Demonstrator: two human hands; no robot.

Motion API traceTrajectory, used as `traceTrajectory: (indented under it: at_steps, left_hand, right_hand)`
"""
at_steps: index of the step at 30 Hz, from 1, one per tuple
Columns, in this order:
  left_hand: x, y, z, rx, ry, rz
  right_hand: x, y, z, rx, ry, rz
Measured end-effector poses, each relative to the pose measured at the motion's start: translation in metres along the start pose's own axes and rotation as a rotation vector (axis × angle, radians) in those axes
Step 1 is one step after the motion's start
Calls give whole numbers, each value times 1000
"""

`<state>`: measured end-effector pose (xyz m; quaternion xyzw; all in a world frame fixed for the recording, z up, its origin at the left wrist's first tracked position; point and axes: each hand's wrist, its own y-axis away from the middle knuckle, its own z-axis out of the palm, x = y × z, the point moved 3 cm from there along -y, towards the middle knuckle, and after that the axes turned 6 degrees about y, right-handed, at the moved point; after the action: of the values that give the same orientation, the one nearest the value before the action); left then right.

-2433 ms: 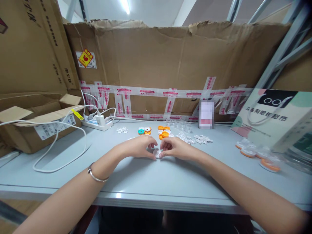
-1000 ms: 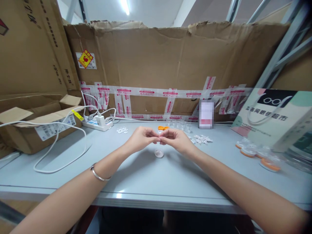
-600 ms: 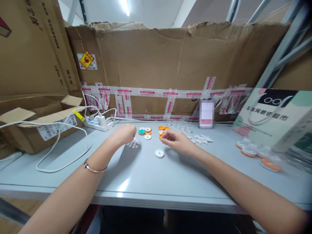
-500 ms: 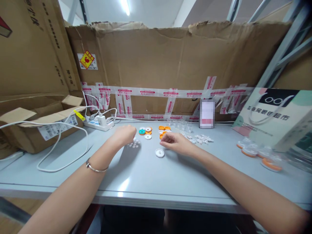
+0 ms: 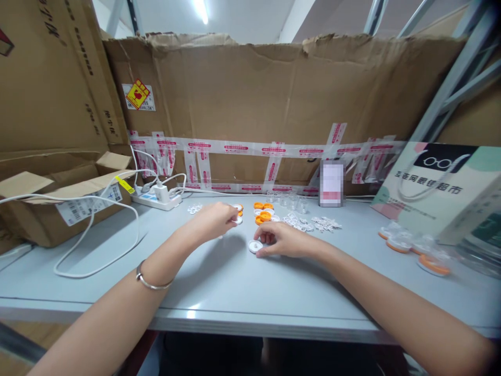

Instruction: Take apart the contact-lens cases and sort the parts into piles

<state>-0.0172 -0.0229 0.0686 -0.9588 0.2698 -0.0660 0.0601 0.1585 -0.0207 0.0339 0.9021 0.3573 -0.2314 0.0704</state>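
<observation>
A white round lid [image 5: 255, 247] with a small raised centre lies on the table. My right hand [image 5: 284, 240] has its thumb and bent fingers at the right rim of the lid, gripping it. To the left and slightly farther back, my left hand [image 5: 215, 222] hovers above the table with thumb and fingertips pinched. Whatever is in that pinch is too small to make out. Its fingertips overlap a white ring-shaped piece [image 5: 238, 220] in the view. Behind my right hand is a group of orange caps [image 5: 264, 215] with white ones among them.
Small white parts lie in piles [image 5: 327, 224] behind my right hand, near clear plastic cups [image 5: 299, 203]. A phone [image 5: 331, 183] leans on the cardboard wall. Orange-rimmed clear containers [image 5: 432, 263] sit at right beside a paper bag [image 5: 430, 188]. At left are a power strip [image 5: 160, 197] and an open carton [image 5: 70, 203].
My left hand has moved right, from the small white pieces toward the ring-shaped pieces. My right hand has come down and closed on the rim of the white lid.
</observation>
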Motion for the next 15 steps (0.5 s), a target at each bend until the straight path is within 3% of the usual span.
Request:
traceTrajectory:
  at_steps: [2,4,9,15]
  left_hand:
    - [17,-1,6,17,90,247]
    - [29,-2,16,2,110,408]
    - [32,-8,34,50,-38,478]
    - [36,-4,32,93,-191,565]
  right_hand:
    - [-1,-1,1,-10,-26,0]
    - [-1,-1,3,-13,-42,-3]
    - [-1,-3,3,-10,-62,2]
    - [1,-4,4,-13,-95,-13]
